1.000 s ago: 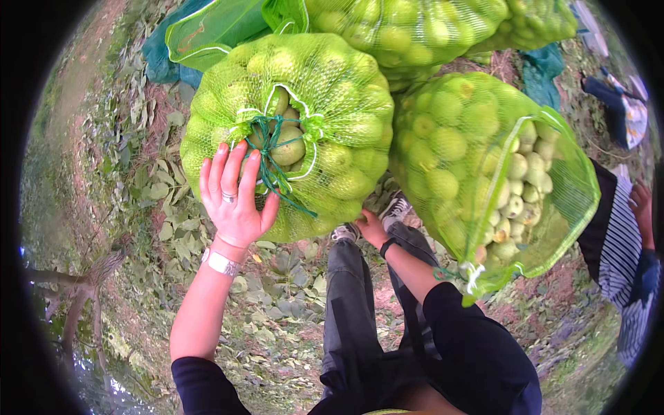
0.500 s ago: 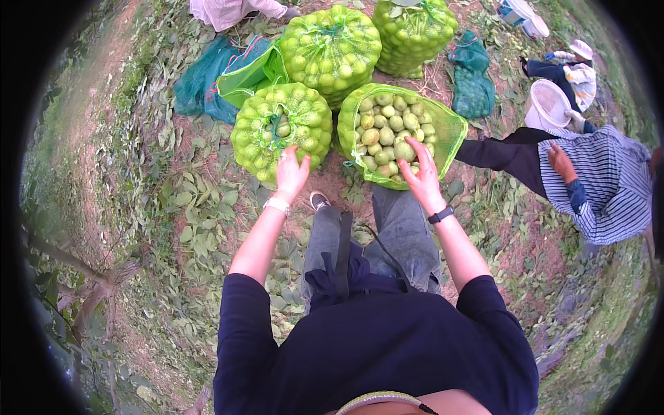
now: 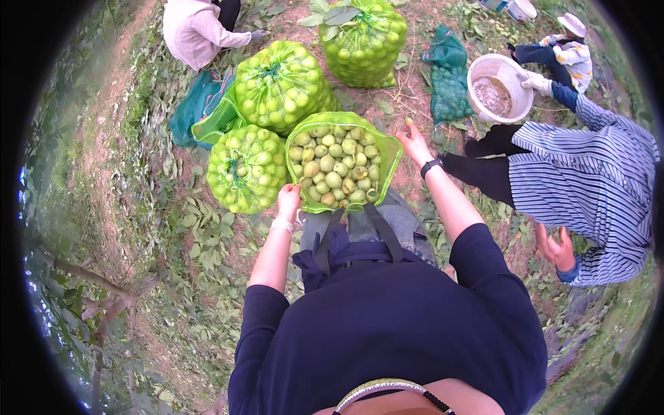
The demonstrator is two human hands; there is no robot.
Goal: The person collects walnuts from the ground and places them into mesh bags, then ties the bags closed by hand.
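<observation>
In front of my legs stands an open green mesh bag [image 3: 391, 153] filled with round green-brown fruits [image 3: 337, 166]. My left hand [image 3: 289, 200] pinches the bag's near left rim, its fingers closed on the mesh. At the right edge of the same bag, my right hand [image 3: 415, 144] has its fingers closed at the rim. Touching the bag on its left is a tied green mesh bag [image 3: 242, 169] full of fruit. Behind them are another full mesh bag [image 3: 280, 86] and, farther back, a third mesh bag [image 3: 363, 45] with leaves on top.
A co-worker in a striped shirt [image 3: 588, 187] at right holds a white bucket [image 3: 499, 88]. Another person [image 3: 570, 52] sits beyond, and one more [image 3: 197, 31] crouches far left. Dark green net bags [image 3: 449, 83] lie at back; branches [image 3: 104, 304] stand left.
Both hands went from hovering over the bags to the open bag's rim. The bags sit lower and further left in view. The co-worker's bucket has tipped toward the bags, its inside now showing.
</observation>
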